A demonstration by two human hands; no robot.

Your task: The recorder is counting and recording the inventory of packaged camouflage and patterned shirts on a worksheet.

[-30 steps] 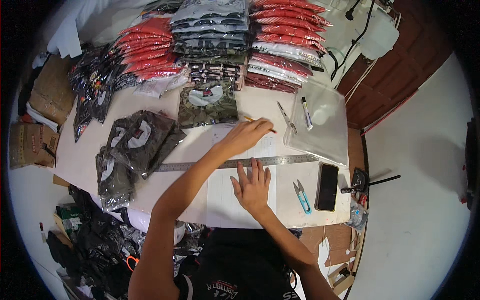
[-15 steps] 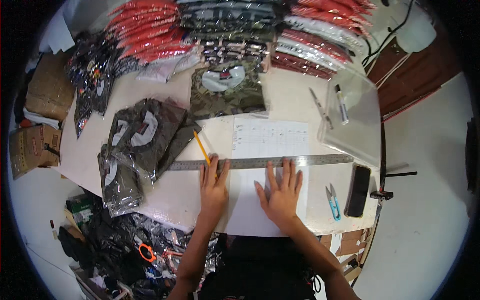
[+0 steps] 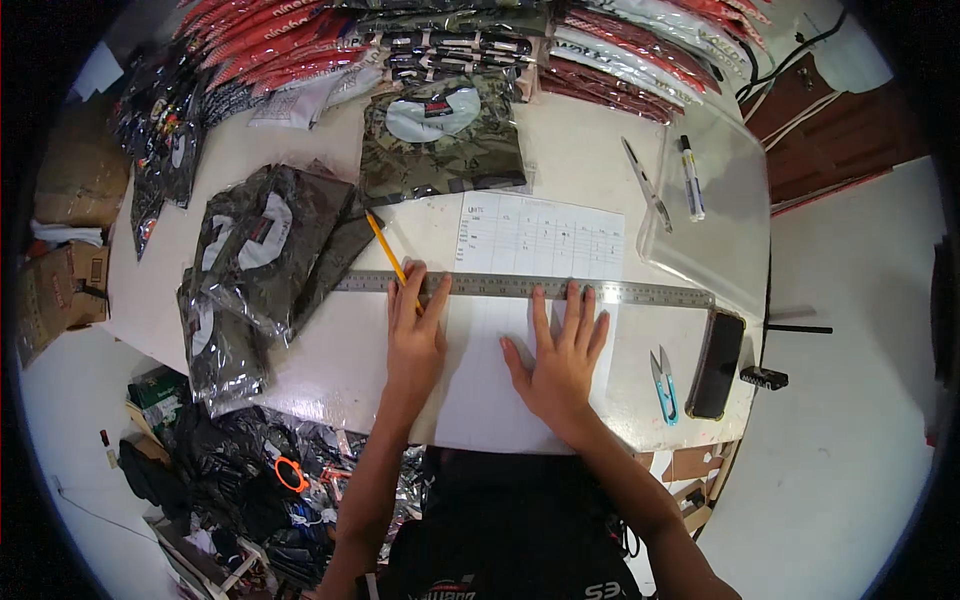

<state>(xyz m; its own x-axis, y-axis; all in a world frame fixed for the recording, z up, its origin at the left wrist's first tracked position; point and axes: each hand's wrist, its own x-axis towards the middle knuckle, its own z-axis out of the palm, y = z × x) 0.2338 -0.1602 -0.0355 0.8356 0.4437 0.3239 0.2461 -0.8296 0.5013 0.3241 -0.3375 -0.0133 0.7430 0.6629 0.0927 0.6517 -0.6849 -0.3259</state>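
A long steel ruler (image 3: 490,286) lies across a white sheet of paper (image 3: 530,380) with a hand-drawn table on its far part. My left hand (image 3: 415,325) rests on the ruler's near edge left of the paper's middle. A yellow pencil (image 3: 385,242) is tucked between its fingers, slanting up and left over the ruler. My right hand (image 3: 558,365) lies on the paper with fingers spread, their tips on the ruler, holding nothing. To its right lie blue-handled thread snips (image 3: 665,390) and a black phone (image 3: 717,365).
Bagged dark camouflage garments (image 3: 275,250) lie left, another bagged garment (image 3: 440,140) beyond the paper. Stacked red packages (image 3: 270,45) stand along the back. A craft knife (image 3: 648,185) and a marker (image 3: 692,180) lie right, near a clear plastic sheet (image 3: 735,230). The table's near edge borders my body.
The whole view has shifted, so the table's contents sit higher in the picture. Both hands, the pencil and the ruler keep about the same places on the paper.
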